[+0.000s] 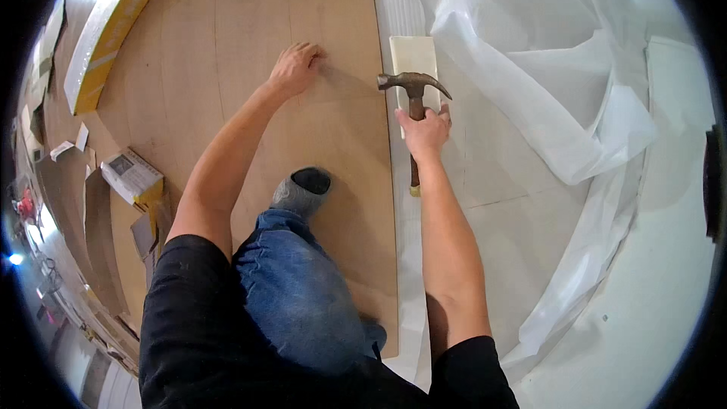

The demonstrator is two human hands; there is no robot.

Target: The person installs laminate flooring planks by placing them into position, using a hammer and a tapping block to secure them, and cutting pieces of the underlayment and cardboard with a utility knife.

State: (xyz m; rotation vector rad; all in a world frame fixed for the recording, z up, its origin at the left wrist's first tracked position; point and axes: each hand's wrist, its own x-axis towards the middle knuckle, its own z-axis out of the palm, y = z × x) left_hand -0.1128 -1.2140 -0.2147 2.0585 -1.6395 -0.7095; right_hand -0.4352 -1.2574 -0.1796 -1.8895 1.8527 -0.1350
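Note:
My right hand (428,130) is closed around the handle of a claw hammer (415,91) with a brown metal head. Under the hammer head lies a cream-white rectangular block (413,49), along the seam where the wood flooring ends. My thumb and fingers come to the block's two long edges; whether they grip it too, I cannot tell. Over the wood-grain floor planks (250,0), my left hand (295,70) rests with its fingers curled and the knuckles toward the seam. Nothing shows in it, though its palm side is hidden.
Crumpled translucent plastic sheeting (522,98) spreads over pale flooring on the right, beside a white surface (659,257). A yellow-edged package (113,49) lies at the upper left. Below it sit a small printed box (132,173) and cardboard scraps. My socked foot (303,191) is between my arms.

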